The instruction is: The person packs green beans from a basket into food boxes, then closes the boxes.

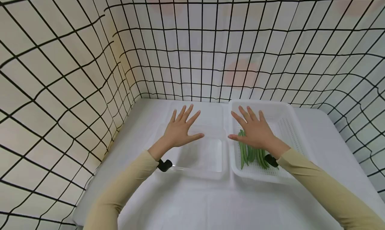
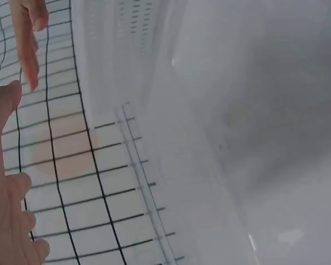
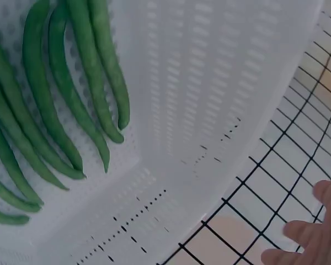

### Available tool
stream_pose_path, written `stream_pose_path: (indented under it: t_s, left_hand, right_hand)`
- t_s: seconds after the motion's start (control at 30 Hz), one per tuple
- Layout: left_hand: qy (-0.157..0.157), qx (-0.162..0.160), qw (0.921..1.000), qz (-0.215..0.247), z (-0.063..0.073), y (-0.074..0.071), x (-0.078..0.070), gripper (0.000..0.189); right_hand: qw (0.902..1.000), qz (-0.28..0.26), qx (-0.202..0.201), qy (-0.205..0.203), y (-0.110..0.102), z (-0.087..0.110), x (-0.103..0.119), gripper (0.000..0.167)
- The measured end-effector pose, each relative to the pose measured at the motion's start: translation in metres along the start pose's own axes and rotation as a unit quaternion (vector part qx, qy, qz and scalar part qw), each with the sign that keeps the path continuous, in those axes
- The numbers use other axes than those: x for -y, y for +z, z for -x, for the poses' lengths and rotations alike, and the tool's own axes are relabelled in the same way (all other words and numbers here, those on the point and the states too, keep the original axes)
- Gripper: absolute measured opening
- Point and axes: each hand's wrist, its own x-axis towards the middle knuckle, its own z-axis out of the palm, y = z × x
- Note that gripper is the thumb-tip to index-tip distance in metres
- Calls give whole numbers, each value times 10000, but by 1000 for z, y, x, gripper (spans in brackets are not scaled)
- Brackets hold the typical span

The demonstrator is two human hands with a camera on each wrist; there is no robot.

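Note:
Spread with straight fingers, my left hand (image 1: pixel 179 131) hovers over a clear plastic container (image 1: pixel 207 175) and holds nothing. My right hand (image 1: pixel 254 131), also spread and holding nothing, is above a white perforated basket (image 1: pixel 288 123). Several green beans (image 1: pixel 243 153) lie in the basket, partly covered by the right hand in the head view. The right wrist view shows the green beans (image 3: pixel 41 83) side by side on the basket's dimpled floor. In the left wrist view the clear container (image 2: pixel 209 143) fills the right side, with the left hand's fingertips at the left edge.
A white table (image 1: pixel 204 203) carries the container and the basket next to each other. Black wire mesh (image 1: pixel 210 52) rises behind the table and along its left and right sides. Dark wrist cameras sit under both wrists, the left one (image 1: pixel 164 165) over the container's near-left corner.

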Motion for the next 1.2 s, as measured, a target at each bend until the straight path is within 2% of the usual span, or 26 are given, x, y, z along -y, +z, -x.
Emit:
stream_pose_path:
  t_s: [0.13, 0.23, 0.3, 0.4, 0.5, 0.63, 0.8, 1.03, 1.2]
  left_hand:
    - [-309, -586, 9947, 781, 37, 5, 15, 83]
    - [-657, -1064, 9841, 1263, 71, 15, 28, 80]
    - [-893, -1266, 9767, 1482, 92, 24, 35, 80]
    - [-1142, -1307, 9704, 1677, 116, 40, 43, 83]
    - [-1337, -1055, 9667, 1911, 131, 55, 48, 86]
    - [-1489, -873, 9558, 2382, 138, 66, 50, 85]
    - [-1583, -962, 9428, 2771, 139, 69, 51, 82]
    - [-1772, -1091, 9302, 3023, 139, 70, 50, 80]
    - [-1834, -1112, 9257, 3116, 141, 71, 50, 81]
  right_hand:
    - [9964, -798, -269, 94, -4, 8, 1, 80]
    - [9900, -1309, -451, 273, -6, 16, 1, 64]
    - [9835, -1677, -535, 409, -6, 23, 1, 55]
    - [9744, -2098, -615, 531, -6, 31, 0, 49]
    - [9646, -2499, -564, 623, -6, 40, -1, 47]
    - [9508, -2953, -425, 829, -8, 50, -9, 47]
    - [9350, -3372, -183, 1087, -9, 53, -32, 47]
    - [8958, -3972, 993, 1730, 0, 48, -86, 64]
    - [8841, -3763, 1817, 2091, 13, 39, -105, 63]
